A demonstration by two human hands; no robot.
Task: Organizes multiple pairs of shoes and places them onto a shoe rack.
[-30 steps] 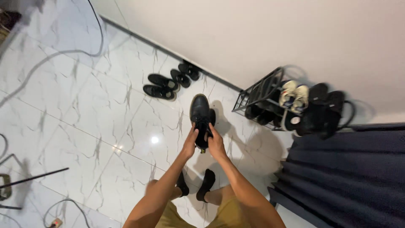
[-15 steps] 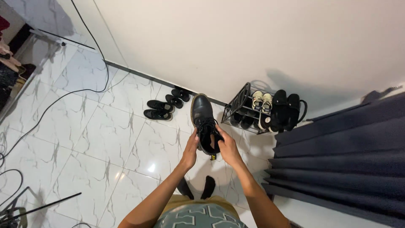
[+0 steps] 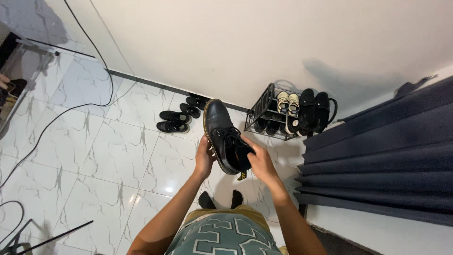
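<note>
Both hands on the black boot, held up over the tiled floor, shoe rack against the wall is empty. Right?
Not quite: the shoe rack is not empty. The head view shows several pairs on it, including a pale pair and black ones. The rest holds: left hand and right hand both grip the black boot above the tiled floor.

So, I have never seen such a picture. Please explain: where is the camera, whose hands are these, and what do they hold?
The camera sits on a person's head and looks down, so you see that person's own arms. The left hand and the right hand together hold a black boot in the air, toe pointing away. Below are the person's feet in black socks on a white marble floor. By the wall lie two pairs of black shoes, and a small black rack holds more shoes. A dark curtain hangs at the right.
</note>
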